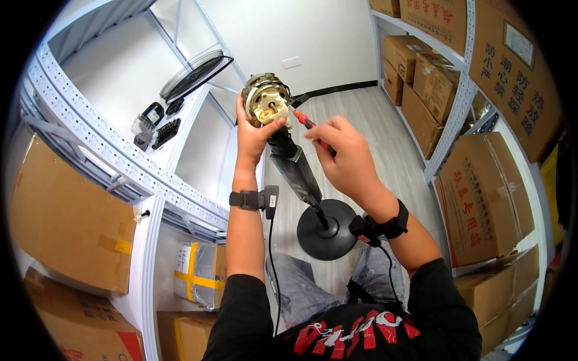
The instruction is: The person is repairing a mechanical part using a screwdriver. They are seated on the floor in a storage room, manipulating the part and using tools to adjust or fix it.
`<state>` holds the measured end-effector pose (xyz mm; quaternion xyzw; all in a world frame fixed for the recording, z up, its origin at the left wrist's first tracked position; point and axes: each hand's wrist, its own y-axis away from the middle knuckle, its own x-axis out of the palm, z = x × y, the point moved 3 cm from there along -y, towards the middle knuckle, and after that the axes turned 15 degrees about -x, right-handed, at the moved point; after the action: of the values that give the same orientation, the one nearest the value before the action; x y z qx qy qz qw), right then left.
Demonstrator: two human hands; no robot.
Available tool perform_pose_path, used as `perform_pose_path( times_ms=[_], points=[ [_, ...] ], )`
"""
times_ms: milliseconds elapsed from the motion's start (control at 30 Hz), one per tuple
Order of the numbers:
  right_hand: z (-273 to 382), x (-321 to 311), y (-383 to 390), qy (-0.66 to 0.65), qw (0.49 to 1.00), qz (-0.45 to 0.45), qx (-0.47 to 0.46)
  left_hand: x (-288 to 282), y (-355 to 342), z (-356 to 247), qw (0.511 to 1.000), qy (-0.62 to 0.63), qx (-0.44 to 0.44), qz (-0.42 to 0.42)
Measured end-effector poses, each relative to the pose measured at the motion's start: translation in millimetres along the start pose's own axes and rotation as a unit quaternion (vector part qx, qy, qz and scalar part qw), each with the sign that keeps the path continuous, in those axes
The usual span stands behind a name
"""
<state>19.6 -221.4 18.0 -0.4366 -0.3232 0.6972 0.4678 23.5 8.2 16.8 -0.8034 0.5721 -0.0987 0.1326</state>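
Observation:
A bare fan motor (pixel 265 85) with a cream plastic housing sits atop the black pole (pixel 296 170) of a standing fan, whose round base (pixel 313 240) rests on the floor. My left hand (pixel 256 133) is wrapped round the motor's left and lower side, thumb across its front. In my right hand (pixel 346 153) is a red and black screwdriver (pixel 306 121), held at a slant between the fingers. Its shaft points up and left to the right edge of the motor housing. Whether the tip touches a screw is too small to tell.
On the left shelf (pixel 198 117) lie a round fan grille (pixel 191 77), a clear plastic box (pixel 144 127) and a black bit set (pixel 167 133). Cardboard boxes (pixel 424 117) fill the right rack, and a large carton (pixel 72 210) stands near left. Cables hang from both wrist straps.

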Motion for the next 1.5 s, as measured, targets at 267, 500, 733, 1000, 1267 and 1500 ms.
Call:
perform_pose_path(
  times_ms=[267,500,733,1000,1267,1500],
  points=[
    [7.8,-4.6,-8.1,-0.024,0.982,-0.007,0.185,-4.7,-3.4,-0.6,1.0,0.002,0.006,0.003],
    [-3.1,-1.7,-1.4,-0.004,0.999,-0.025,-0.045,-2.9,-3.5,4.1,1.0,0.005,0.002,-0.003],
    [11.8,-6.4,-6.9,0.014,0.994,0.008,0.111,-3.5,0.3,2.3,1.0,0.002,-0.003,-0.007],
    [-2.3,0.1,-2.1,0.047,0.992,-0.051,-0.103,-1.4,-1.7,1.8,1.0,0.005,0.0,-0.002],
    [8.2,-3.4,-7.1,0.028,0.99,0.018,0.137,-6.4,0.8,3.6,1.0,0.008,-0.006,-0.012],
    [1.0,-3.5,-4.1,0.069,0.995,-0.022,-0.076,0.3,-1.5,-5.5,1.0,-0.019,-0.016,0.008]
  ],
)
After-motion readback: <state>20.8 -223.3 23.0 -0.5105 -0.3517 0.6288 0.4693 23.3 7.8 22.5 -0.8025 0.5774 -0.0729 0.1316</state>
